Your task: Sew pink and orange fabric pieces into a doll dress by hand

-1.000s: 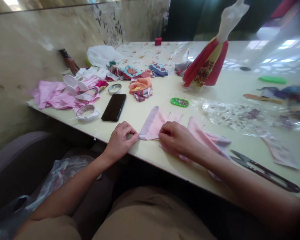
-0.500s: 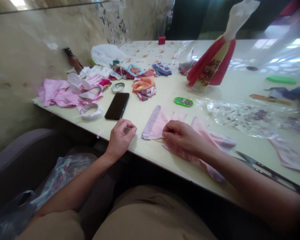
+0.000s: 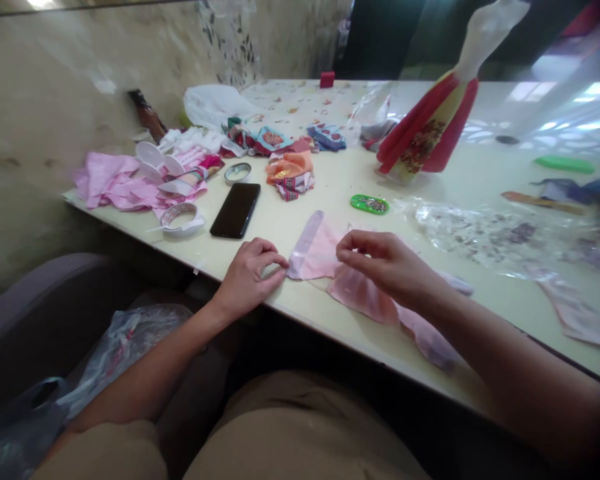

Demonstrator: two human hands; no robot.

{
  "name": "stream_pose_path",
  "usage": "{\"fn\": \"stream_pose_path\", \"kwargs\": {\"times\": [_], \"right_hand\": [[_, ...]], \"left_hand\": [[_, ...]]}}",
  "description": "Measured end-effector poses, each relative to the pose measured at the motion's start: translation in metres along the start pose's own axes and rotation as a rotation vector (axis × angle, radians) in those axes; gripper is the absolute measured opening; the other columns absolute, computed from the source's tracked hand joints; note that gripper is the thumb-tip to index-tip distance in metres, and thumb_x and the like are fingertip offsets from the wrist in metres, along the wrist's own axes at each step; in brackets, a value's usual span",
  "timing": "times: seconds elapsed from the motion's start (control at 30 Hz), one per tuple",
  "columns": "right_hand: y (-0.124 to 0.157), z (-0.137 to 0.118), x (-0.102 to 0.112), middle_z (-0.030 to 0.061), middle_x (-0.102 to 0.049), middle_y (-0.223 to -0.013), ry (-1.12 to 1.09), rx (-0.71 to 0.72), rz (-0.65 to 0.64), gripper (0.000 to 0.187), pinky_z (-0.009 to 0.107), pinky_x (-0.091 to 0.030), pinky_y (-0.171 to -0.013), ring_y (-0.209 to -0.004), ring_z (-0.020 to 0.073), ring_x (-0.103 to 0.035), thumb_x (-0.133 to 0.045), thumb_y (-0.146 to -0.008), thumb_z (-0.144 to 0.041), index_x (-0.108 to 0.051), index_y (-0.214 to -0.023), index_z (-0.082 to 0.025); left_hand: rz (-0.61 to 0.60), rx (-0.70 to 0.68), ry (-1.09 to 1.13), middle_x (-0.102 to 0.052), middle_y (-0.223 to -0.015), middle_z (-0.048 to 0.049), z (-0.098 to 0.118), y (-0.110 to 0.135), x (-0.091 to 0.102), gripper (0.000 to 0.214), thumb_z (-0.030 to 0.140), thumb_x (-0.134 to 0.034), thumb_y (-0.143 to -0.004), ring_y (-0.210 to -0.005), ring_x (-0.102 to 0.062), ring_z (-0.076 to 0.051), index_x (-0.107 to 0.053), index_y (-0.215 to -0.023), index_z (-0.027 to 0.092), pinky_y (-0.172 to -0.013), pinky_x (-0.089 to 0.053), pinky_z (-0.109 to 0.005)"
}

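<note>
A pink cloth piece [image 3: 316, 250] lies on the pale table [image 3: 310, 180], with a lilac band [image 3: 305, 241] along its upper left side. My left hand [image 3: 247, 277] rests at the table's front edge, its fingertips reaching the cloth's pointed corner. Whether those fingers grip the corner, I cannot tell. My right hand [image 3: 387, 261] hovers over a second, wider pink cloth [image 3: 363, 295], its thumb and fingertips pinched together. Nothing shows between them, though a fine thread would be too thin to see.
A black phone [image 3: 235, 211], a tape roll [image 3: 179, 219] and a small tin [image 3: 237, 173] lie left of my hands. Beyond are pink fabric [image 3: 113, 181], colored scraps [image 3: 287, 175], a green bead dish [image 3: 369, 204], a red-and-yellow dressed figure [image 3: 427, 127] and a clear bead bag [image 3: 490, 233].
My right hand has lifted off the cloth and moved right, pinching. My left hand has moved right to the cloth's corner. The scissors at the lower right are no longer visible.
</note>
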State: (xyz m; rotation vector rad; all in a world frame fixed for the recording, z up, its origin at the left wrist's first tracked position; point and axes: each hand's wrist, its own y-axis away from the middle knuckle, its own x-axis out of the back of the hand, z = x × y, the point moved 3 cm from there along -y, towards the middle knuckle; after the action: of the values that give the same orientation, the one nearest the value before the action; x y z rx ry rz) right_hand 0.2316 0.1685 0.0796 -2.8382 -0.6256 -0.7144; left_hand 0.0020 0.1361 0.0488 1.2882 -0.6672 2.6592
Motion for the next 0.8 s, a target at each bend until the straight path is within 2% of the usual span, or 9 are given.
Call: {"fn": "stream_pose_path", "kwargs": {"times": [0.2,0.47,0.8], "right_hand": [[0.000,0.004,-0.007,0.0014,-0.058,-0.074,-0.122,0.005,-0.040,0.022,0.030,-0.039,-0.066,-0.073,0.0165,-0.050,-0.059,-0.084,-0.040,-0.060,-0.075,-0.020],[-0.003,0.002,-0.018,0.0051,-0.065,-0.084,0.108,0.056,-0.081,0.016,0.032,-0.043,-0.073,-0.081,0.0189,-0.056,-0.055,-0.085,-0.030,-0.063,-0.077,-0.018],[-0.004,0.001,-0.021,0.0059,-0.063,-0.086,0.178,0.086,-0.138,0.013,0.034,-0.044,-0.076,-0.083,0.0198,-0.057,-0.054,-0.084,-0.023,-0.061,-0.074,-0.019]], "left_hand": [[-0.003,0.072,0.158,-0.062,-0.104,-0.0051,-0.007,0.002,0.006,0.009,0.021,-0.063,-0.087,-0.102,-0.060,-0.020,-0.068,-0.095,0.021,-0.095,-0.046,-0.038],[0.064,0.116,0.245,-0.062,-0.103,-0.0055,-0.011,0.005,0.008,0.012,0.017,-0.056,-0.089,-0.101,-0.059,-0.019,-0.064,-0.097,0.020,-0.094,-0.046,-0.036],[0.064,0.106,0.223,-0.062,-0.102,-0.0055,-0.010,0.005,0.008,0.009,0.020,-0.060,-0.088,-0.100,-0.060,-0.019,-0.064,-0.096,0.020,-0.094,-0.047,-0.036]]}}
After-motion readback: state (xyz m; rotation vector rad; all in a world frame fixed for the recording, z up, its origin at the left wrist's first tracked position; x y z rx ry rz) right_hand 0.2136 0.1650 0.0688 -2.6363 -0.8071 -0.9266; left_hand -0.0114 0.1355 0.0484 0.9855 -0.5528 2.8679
